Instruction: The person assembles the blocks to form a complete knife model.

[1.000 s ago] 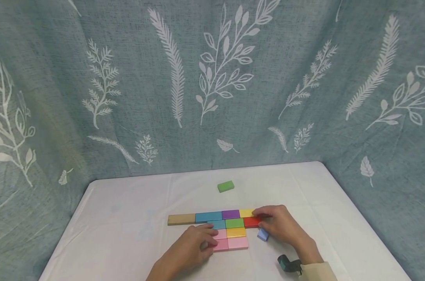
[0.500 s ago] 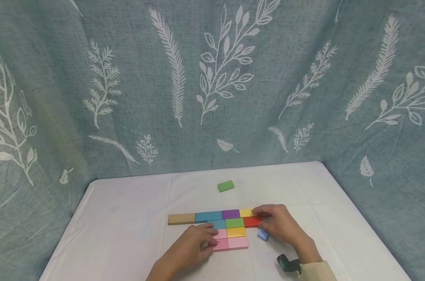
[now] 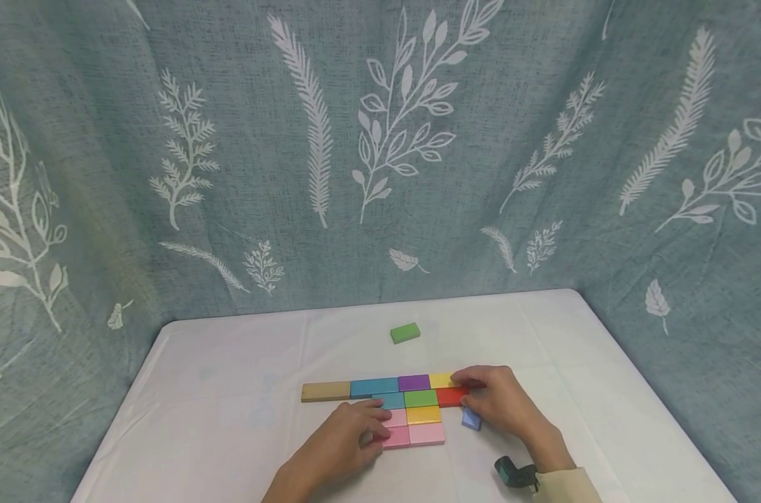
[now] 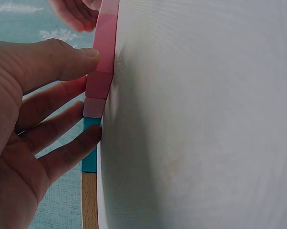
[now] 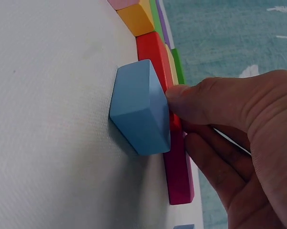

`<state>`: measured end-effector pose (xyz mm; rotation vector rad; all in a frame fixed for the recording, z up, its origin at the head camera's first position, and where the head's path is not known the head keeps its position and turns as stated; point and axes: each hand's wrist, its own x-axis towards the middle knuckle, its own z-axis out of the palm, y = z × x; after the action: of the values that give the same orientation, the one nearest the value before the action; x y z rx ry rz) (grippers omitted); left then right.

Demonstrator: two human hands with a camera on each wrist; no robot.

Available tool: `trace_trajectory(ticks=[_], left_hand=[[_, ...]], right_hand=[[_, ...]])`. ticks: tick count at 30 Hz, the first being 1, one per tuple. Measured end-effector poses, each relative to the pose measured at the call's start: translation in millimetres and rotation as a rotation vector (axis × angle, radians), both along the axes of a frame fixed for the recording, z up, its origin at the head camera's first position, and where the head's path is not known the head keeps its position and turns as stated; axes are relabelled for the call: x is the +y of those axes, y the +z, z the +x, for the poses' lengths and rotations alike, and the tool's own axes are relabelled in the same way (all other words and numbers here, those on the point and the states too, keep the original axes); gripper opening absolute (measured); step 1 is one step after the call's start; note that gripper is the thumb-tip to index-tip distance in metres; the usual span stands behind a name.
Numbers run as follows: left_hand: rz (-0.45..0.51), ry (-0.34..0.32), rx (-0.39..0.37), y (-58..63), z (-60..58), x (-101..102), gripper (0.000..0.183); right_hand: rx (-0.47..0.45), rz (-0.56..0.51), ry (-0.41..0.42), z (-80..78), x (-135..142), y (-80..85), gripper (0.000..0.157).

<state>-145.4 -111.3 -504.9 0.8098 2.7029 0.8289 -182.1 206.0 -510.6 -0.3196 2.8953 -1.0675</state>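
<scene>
Flat coloured blocks lie side by side in rows on the white table. My left hand is at the left end of the near rows, its fairly straight fingers touching the pink blocks. In the left wrist view its thumb rests on the deep pink block. My right hand pinches at the red block, with the index fingertip by the yellow block. Beyond the red block a magenta block shows in the right wrist view. A loose blue block sits just beside the right thumb.
A separate green block lies farther back on the table. A wooden-coloured block ends the far row on the left. Behind the table hangs a patterned curtain. A dark device is by the right wrist.
</scene>
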Motion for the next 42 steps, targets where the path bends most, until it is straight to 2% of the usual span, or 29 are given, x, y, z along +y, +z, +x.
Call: trace_trajectory(ticks=[5, 13, 19, 22, 26, 33, 37, 42], left_hand=[[0.003, 0.007, -0.006, 0.1, 0.5, -0.7, 0.017], [0.017, 0.005, -0.009, -1.4, 1.5, -4.5, 0.017], [0.020, 0.012, -0.028, -1.6, 1.8, -3.9, 0.017], [0.016, 0.012, -0.030, -1.2, 1.0, -3.0, 0.016], [0.006, 0.005, -0.025, 0.0, -0.4, -2.6, 0.016], [0.013, -0.010, -0.030, 0.1, -1.6, -2.9, 0.016], [0.019, -0.028, -0.015, -0.5, -1.6, -3.4, 0.016], [0.026, -0.036, 0.002, -1.6, -0.7, -3.3, 0.016]], right_hand=[[0.006, -0.003, -0.015, -0.9, -2.6, -0.6, 0.043], [-0.003, 0.005, 0.023, -2.7, -4.2, 4.6, 0.038], [0.070, 0.018, 0.010, -12.0, -7.8, 18.8, 0.029], [0.108, 0.010, 0.017, -22.8, -10.1, 28.9, 0.031], [0.154, -0.021, 0.067, -43.0, -12.9, 40.8, 0.034], [0.231, -0.135, 0.187, -87.4, -20.7, 44.2, 0.029], [0.200, -0.170, 0.229, -108.8, -28.3, 39.6, 0.029], [0.094, -0.187, 0.259, -128.7, -37.8, 30.6, 0.034]])
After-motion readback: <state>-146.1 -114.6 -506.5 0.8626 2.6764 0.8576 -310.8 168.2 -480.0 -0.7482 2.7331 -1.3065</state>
